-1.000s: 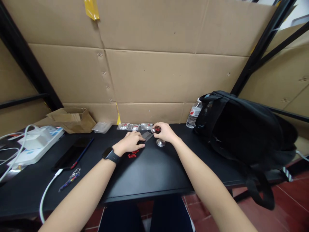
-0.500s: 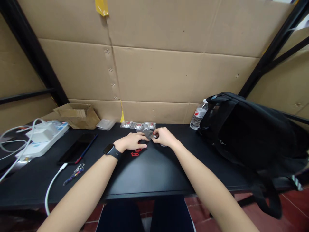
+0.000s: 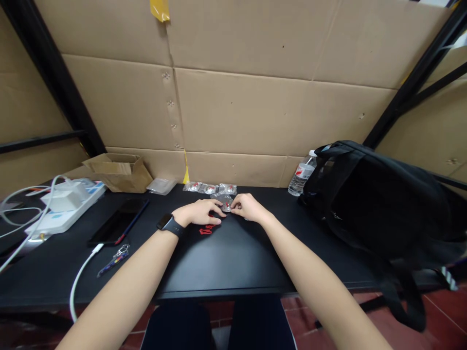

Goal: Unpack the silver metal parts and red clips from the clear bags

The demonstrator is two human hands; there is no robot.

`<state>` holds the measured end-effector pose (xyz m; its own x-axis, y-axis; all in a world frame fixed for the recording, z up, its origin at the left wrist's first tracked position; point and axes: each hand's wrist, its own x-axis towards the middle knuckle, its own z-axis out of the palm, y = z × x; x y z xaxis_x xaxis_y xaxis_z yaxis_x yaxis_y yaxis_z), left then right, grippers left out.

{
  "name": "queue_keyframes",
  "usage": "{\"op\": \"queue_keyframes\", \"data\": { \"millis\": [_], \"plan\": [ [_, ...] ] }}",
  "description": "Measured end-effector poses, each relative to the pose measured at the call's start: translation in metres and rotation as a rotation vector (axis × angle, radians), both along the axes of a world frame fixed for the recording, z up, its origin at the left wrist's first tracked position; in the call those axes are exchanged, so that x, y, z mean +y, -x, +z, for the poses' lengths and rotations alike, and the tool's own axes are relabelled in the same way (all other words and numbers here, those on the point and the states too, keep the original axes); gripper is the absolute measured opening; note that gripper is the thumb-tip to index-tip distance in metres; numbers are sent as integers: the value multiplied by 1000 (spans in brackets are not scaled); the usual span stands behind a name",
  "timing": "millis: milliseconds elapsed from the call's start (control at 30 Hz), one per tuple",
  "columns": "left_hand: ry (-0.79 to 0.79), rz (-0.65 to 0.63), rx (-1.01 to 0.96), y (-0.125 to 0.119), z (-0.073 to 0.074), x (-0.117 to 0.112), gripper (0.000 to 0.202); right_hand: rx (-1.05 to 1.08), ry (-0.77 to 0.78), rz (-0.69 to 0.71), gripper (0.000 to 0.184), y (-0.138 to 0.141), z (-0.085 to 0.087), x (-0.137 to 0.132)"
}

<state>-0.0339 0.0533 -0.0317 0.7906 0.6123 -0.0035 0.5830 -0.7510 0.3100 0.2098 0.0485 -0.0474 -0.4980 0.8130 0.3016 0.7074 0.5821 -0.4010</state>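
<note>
A small clear plastic bag [image 3: 226, 204] with a round, silvery, red-marked piece in it lies between my hands. Thumb and fingers of my right hand [image 3: 249, 207] pinch its right edge. My left hand [image 3: 201, 212], a dark watch [image 3: 170, 223] on its wrist, reaches over the table with thumb and fingers apart; its fingertips are at the bag's left side. Just below the left hand lie thin red cords [image 3: 206, 231], partly covered by it. Behind the hands is a row of similar bagged round pieces [image 3: 209, 189].
To the left are a power strip [image 3: 67, 214], a phone [image 3: 118, 221], a keyring [image 3: 116, 260], an open cardboard box [image 3: 126, 175] and a flat clear packet [image 3: 161, 186]. A water bottle [image 3: 302, 173] and a black backpack [image 3: 379, 209] stand right. Cardboard [image 3: 237, 112] walls the back.
The round piece at my right fingertips now lies flat inside the plastic bag. My right fingers have shifted to the bag's edge; my left hand has hardly moved.
</note>
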Motion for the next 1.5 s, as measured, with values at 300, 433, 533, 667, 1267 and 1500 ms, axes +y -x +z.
{"op": "queue_keyframes", "data": {
  "millis": [300, 433, 533, 667, 1267, 1500],
  "plan": [
    [-10, 14, -52, -3, 2, -4, 31, -129, -162, -254, 16, 22, 2, -5],
    [-33, 12, -26, -6, 5, -7, 29, -222, -184, -333, 24, 29, 7, -6],
    [-50, 19, 18, -7, 8, -9, 29, -257, -196, -384, 25, 33, 8, -6],
    [-21, 53, 56, -6, 8, -12, 30, -253, -235, -438, 18, 35, 7, -8],
    [-314, 254, -136, 4, -4, 11, 22, 104, -82, 14, 27, -6, -2, 5],
    [-237, 306, -304, 4, -1, 12, 11, 115, -61, -11, 5, 1, 5, 1]
  ]
}}
